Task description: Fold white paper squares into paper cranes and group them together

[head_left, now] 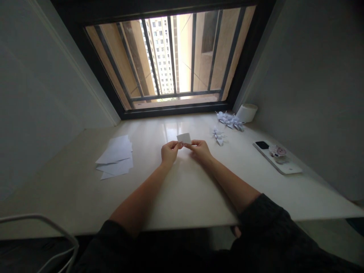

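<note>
Between my two hands, a small piece of white paper (184, 138) is held up a little above the pale sill. My left hand (170, 151) pinches its lower left edge with thumb and fingers. At the lower right edge, my right hand (201, 150) grips the same paper, thumb near the other thumb. To the left lies a loose stack of white paper sheets (115, 157). Several small folded white paper shapes (218, 136) sit right of my hands, with a larger cluster of folded paper pieces (231, 120) farther back.
A white paper roll (247, 113) stands in the back right corner. On the right a white phone (284, 166) lies with a round cartoon grip (277, 151) on its back. A barred window (173, 60) rises behind the sill. A white cable (42, 218) curves at the lower left.
</note>
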`<state>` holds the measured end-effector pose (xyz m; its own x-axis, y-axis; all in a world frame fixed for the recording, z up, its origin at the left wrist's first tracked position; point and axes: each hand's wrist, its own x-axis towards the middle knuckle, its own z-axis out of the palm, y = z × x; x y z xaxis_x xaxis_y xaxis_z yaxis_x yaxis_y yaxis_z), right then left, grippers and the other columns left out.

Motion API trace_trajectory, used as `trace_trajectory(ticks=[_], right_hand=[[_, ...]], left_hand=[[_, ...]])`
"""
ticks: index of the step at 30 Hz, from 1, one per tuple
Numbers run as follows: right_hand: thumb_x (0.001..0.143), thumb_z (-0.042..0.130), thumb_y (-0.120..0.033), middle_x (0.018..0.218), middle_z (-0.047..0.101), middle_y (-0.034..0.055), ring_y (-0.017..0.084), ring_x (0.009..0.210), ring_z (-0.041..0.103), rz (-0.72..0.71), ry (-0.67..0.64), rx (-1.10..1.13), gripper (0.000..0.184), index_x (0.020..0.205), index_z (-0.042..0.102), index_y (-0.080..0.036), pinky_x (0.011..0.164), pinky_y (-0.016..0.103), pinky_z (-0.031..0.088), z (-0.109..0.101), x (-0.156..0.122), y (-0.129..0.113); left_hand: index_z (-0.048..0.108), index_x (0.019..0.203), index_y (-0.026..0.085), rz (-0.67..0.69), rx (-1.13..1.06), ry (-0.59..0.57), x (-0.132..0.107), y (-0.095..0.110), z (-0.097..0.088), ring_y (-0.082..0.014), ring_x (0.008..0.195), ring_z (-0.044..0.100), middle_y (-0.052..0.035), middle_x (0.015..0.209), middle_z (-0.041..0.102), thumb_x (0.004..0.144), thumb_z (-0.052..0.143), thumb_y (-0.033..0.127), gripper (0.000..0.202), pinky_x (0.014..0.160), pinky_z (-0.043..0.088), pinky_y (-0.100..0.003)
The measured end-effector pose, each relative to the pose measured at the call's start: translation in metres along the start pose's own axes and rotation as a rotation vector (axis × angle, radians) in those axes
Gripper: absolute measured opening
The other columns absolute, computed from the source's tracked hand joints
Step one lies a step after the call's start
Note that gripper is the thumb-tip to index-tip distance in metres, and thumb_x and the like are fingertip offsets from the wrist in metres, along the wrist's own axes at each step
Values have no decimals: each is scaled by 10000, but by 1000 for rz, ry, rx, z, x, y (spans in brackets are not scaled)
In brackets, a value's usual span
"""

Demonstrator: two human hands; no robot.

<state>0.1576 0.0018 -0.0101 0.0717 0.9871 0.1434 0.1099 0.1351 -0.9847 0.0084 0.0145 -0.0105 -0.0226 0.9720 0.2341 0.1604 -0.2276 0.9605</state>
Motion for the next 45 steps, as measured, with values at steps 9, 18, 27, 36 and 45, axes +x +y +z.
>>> trace_trajectory(ticks=[9,18,27,36,45], right_hand=[[751,568,-483,764,711,58,138,608,554,-98,-80,-94,351,762,713,-164,597,262,404,-6,8,6],[763,556,-443,713,663,33,158,661,565,-165,39,-184,297,704,656,-170,632,274,418,-12,9,6],[777,556,-427,747,696,50,182,695,610,-190,91,-269,287,706,682,-179,643,293,439,-16,11,10],[771,559,-446,724,695,38,166,663,602,-158,73,-249,298,690,682,-186,638,282,443,-14,10,8],[715,600,-489,654,664,35,162,665,594,-95,61,-18,331,670,687,-172,650,282,445,-8,5,0]], left_hand=[[686,749,152,-114,-52,-17,-1,6,-2,-182,725,650,-60,699,690,696,646,459,314,567,443,-233],[687,760,153,58,115,-228,0,8,-6,-181,690,640,-62,727,701,703,642,456,312,603,469,-265],[721,765,129,-138,12,-281,-3,14,-7,-223,780,668,-124,815,723,721,606,497,389,624,476,-290],[715,747,124,-155,-45,-251,-2,12,-8,-235,805,661,-130,812,714,757,526,530,448,644,467,-303],[660,827,121,-173,-151,-71,-2,15,-6,-212,685,669,-118,779,699,786,426,621,555,550,447,-269]])
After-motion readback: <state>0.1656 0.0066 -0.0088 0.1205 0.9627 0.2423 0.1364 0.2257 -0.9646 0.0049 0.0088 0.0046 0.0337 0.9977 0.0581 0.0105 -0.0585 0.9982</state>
